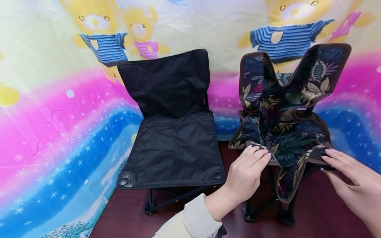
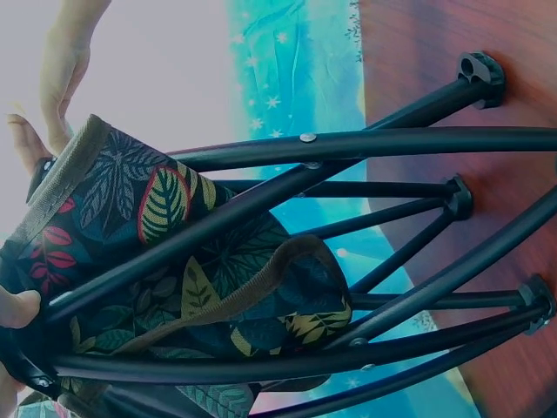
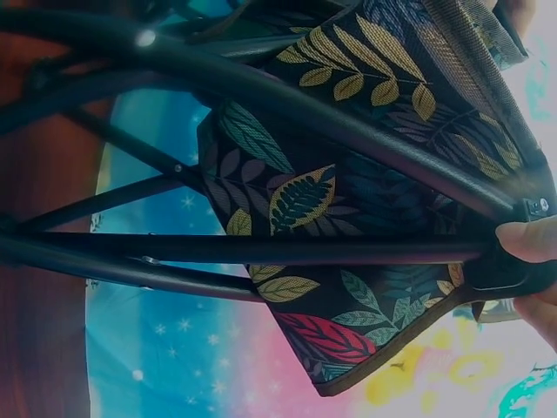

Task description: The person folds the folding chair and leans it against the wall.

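A folding chair in dark leaf-print fabric with brown edging (image 1: 293, 145) stands partly folded, its seat sagging in the middle and its backrest bent into a V. My left hand (image 1: 245, 173) grips the seat's front left corner. At the front right corner, my right hand (image 1: 355, 185) holds on, with thumb and finger pinching the black corner piece (image 3: 500, 272) in the right wrist view. Below the fabric, black crossed tube legs (image 2: 409, 139) run down to plastic feet (image 2: 480, 78) at the tabletop.
To the left, a black folding chair (image 1: 178, 152) stands opened out, with flat seat and upright back. Both chairs are on a dark red wooden surface (image 1: 125, 215). Behind hangs a colourful backdrop sheet (image 1: 74, 138) with cartoon bears.
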A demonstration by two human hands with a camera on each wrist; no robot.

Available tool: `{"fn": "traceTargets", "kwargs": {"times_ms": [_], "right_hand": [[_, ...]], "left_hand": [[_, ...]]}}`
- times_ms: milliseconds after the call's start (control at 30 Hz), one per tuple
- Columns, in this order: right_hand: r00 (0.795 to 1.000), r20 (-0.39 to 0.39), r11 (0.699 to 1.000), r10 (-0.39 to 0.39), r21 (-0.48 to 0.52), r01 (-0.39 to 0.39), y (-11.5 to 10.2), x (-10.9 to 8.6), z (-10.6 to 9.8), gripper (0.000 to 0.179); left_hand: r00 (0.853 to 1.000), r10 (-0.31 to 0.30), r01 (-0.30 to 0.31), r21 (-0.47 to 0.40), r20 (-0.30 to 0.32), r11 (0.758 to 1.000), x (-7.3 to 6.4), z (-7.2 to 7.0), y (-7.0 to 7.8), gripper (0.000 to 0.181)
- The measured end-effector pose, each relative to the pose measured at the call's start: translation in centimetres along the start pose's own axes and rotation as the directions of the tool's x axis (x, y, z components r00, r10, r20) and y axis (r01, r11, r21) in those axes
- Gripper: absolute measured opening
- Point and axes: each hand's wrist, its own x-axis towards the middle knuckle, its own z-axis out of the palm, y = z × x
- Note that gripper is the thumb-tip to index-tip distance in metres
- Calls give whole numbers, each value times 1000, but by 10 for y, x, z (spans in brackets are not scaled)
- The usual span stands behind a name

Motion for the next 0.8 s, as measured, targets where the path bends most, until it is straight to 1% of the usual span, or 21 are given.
{"fn": "traceTargets", "kwargs": {"times_ms": [133, 233, 400, 633, 800], "right_hand": [[1000, 5, 1000, -3, -2, 3, 0, 0, 1, 64], [1000, -6, 1000, -6, 11, 6, 0, 1, 2, 62], [1000, 23, 1000, 4, -6, -4, -2, 2, 3, 63], [1000, -17, 1000, -3, 12, 3, -5, 5, 7, 58], [1000, -18, 1000, 2, 4, -2, -8, 6, 7, 58]], "left_hand": [[1000, -3, 3, -3, -2, 1000, 0, 0, 0, 30], [1000, -4, 4, -4, -2, 1000, 0, -1, 0, 30], [1000, -10, 10, -11, 1, 1000, 1, -1, -1, 22], [1000, -16, 16, -22, -1, 1000, 2, -1, -1, 21], [1000, -9, 9, -25, -1, 1000, 5, -1, -2, 21]]}}
